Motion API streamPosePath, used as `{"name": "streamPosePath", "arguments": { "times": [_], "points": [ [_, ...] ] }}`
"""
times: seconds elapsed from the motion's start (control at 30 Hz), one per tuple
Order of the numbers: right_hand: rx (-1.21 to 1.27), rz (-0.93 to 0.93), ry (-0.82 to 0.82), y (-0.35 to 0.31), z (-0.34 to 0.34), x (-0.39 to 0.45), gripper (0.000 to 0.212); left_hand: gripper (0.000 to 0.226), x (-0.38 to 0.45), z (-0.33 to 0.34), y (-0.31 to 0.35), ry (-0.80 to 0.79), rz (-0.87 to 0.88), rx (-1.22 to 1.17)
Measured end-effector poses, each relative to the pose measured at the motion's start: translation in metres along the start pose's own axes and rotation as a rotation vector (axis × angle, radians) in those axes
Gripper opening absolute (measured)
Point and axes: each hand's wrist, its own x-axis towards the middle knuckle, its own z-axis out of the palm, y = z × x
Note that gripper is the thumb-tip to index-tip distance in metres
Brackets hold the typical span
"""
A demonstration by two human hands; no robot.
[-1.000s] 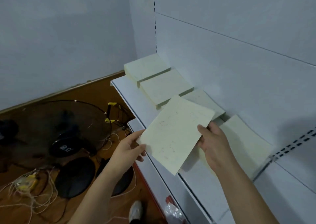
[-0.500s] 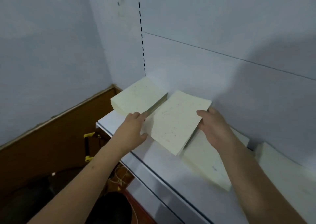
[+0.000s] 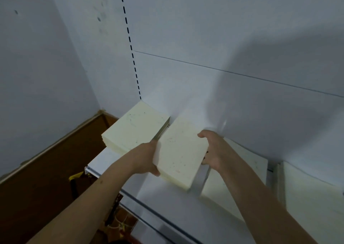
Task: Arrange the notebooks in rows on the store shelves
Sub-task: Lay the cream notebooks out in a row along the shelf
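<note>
Overhead, white shelf (image 3: 119,162) beside brown floor (image 3: 46,184).

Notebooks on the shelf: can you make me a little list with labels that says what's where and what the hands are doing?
shelf: white, against a white back panel
corner stack: pale notebooks at the far left end
held stack: notebooks, just right of the corner stack
left hand: grips the held stack's left edge
right hand: grips its right edge
other stacks: one further right, mostly behind the right arm

Four notebook stacks (image 3: 136,127), two hands (image 3: 144,159)
</note>
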Motion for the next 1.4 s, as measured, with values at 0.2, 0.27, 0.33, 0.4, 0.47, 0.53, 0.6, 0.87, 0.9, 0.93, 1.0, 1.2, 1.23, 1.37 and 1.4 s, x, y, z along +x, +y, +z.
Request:
{"name": "streamPosePath", "arguments": {
  "times": [0.2, 0.27, 0.33, 0.4, 0.47, 0.53, 0.6, 0.87, 0.9, 0.93, 1.0, 1.2, 1.23, 1.37, 1.4],
  "points": [
    [-0.123, -0.068, 0.054, -0.006, 0.007, -0.01, 0.086, 0.11, -0.006, -0.023, -0.004, -0.118, 0.065, 0.034],
    [-0.234, -0.209, 0.138, -0.013, 0.0, -0.018, 0.07, 0.112, -0.016, -0.041, 0.009, -0.115, 0.125, -0.013],
    [-0.305, -0.351, 0.156, -0.024, -0.01, -0.033, 0.07, 0.101, -0.028, -0.051, 0.034, -0.039, 0.185, -0.115],
    [-0.355, -0.506, 0.205, -0.034, -0.021, -0.055, 0.064, 0.084, -0.037, -0.049, 0.069, 0.126, 0.246, -0.159],
    [-0.419, -0.618, 0.285, -0.041, -0.041, -0.073, 0.059, 0.069, -0.042, -0.034, 0.108, 0.287, 0.353, -0.2],
    [-0.499, -0.693, 0.382, -0.042, -0.07, -0.092, 0.058, 0.06, -0.042, -0.009, 0.15, 0.357, 0.474, -0.233],
    [-0.554, -0.711, 0.476, -0.037, -0.112, -0.111, 0.061, 0.057, -0.039, 0.02, 0.194, 0.355, 0.587, -0.231],
    [-0.529, -0.58, 0.927, 0.008, -0.323, -0.227, 0.063, 0.057, -0.074, 0.15, 0.372, 0.084, 0.897, -0.199],
    [-0.518, -0.564, 0.969, 0.018, -0.349, -0.247, 0.063, 0.058, -0.087, 0.167, 0.394, 0.057, 0.938, -0.203],
    [-0.514, -0.553, 1.006, 0.029, -0.375, -0.268, 0.064, 0.058, -0.102, 0.185, 0.417, 0.027, 0.972, -0.212],
    [-0.522, -0.538, 1.065, 0.052, -0.43, -0.311, 0.065, 0.058, -0.132, 0.222, 0.464, -0.012, 1.025, -0.227],
    [-0.561, -0.482, 1.189, 0.107, -0.591, -0.445, 0.067, 0.06, -0.228, 0.325, 0.617, -0.122, 1.136, -0.226],
    [-0.559, -0.468, 1.214, 0.115, -0.614, -0.469, 0.067, 0.06, -0.244, 0.338, 0.641, -0.133, 1.158, -0.217],
    [-0.552, -0.438, 1.336, 0.144, -0.692, -0.557, 0.066, 0.058, -0.299, 0.384, 0.727, -0.18, 1.222, -0.195],
    [-0.567, -0.428, 1.372, 0.151, -0.71, -0.575, 0.066, 0.058, -0.308, 0.395, 0.746, -0.192, 1.239, -0.187]
  ]
}}
